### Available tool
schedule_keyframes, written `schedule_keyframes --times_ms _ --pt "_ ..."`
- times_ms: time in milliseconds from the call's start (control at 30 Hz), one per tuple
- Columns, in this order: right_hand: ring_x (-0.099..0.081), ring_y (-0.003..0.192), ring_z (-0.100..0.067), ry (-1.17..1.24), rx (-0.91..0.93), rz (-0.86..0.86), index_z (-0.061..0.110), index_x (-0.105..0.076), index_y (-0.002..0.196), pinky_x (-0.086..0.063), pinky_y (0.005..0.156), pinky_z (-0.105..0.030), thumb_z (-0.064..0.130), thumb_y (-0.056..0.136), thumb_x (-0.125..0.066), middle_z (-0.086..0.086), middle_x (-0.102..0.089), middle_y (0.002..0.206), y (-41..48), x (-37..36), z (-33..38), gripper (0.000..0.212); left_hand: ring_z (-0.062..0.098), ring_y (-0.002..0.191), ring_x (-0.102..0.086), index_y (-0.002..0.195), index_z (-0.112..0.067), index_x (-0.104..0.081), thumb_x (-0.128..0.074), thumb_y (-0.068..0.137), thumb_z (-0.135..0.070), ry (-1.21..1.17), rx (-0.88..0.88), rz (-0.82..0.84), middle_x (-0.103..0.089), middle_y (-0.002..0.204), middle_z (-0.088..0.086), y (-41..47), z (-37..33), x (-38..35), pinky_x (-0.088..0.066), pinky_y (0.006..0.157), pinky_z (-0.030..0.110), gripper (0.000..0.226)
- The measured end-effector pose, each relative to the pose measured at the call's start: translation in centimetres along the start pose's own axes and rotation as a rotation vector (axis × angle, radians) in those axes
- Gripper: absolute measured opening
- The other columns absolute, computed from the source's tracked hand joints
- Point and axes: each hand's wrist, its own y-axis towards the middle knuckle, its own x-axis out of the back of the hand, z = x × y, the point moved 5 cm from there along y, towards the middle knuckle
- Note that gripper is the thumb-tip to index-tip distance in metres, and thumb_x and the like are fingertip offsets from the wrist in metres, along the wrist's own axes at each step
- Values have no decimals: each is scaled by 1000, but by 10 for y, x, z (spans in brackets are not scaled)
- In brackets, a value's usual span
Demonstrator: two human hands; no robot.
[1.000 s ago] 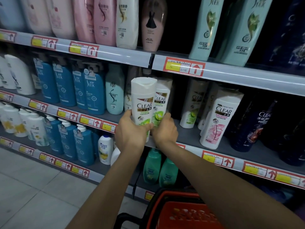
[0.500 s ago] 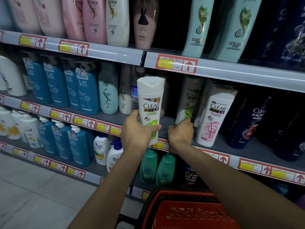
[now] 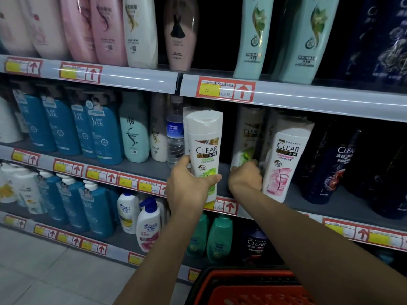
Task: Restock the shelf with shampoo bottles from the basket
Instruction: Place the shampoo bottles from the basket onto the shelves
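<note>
Two hands apart: left hand (image 3: pixel 189 183) grips a white bottle (image 3: pixel 204 150) at the shelf (image 3: pixel 326 203) edge, right hand (image 3: pixel 245 178) curls round a farther bottle (image 3: pixel 247 137).

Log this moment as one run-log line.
phase: placing | left hand: holds green-label CLEAR bottle upright at shelf edge | right hand: grips base of shelved bottle | basket: below

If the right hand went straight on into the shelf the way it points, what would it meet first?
Probably the rear green-label Clear bottle standing further back; the right hand seems at its base, with the pink-label Clear bottle close beside. Depth is unclear.
</note>
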Motion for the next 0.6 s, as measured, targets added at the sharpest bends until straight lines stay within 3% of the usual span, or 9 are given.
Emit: schedule_keyframes --times_ms 100,333,600 --pt "-66 112 -40 -16 13 -51 1 -46 127 -53 83 -44 28 96 -67 -19 -67 121 -2 -3 1 46 13 87 -70 105 -30 -64 -94 64 -29 -2 -1 12 -73 97 -11 0 0 -4 -59 76 36 51" --pt "-67 109 -36 -43 -10 -77 2 -45 126 -54 79 -41 30 95 -68 -15 -68 117 1 -5 6 47 14 88 -71 104 -29 -64 -94 64 -30 18 -33 16 -75 99 -9 1 0 -9 -60 78 41 50" --pt "-69 109 -33 -68 -14 -87 -3 -41 139 -54 80 -38 26 99 -63 -13 -70 118 8 -13 12 54 12 87 -71 104 -28 -66 -94 63 -30 5 -35 7 -75 98 -9 4 2 -10 -61 76 40 50"
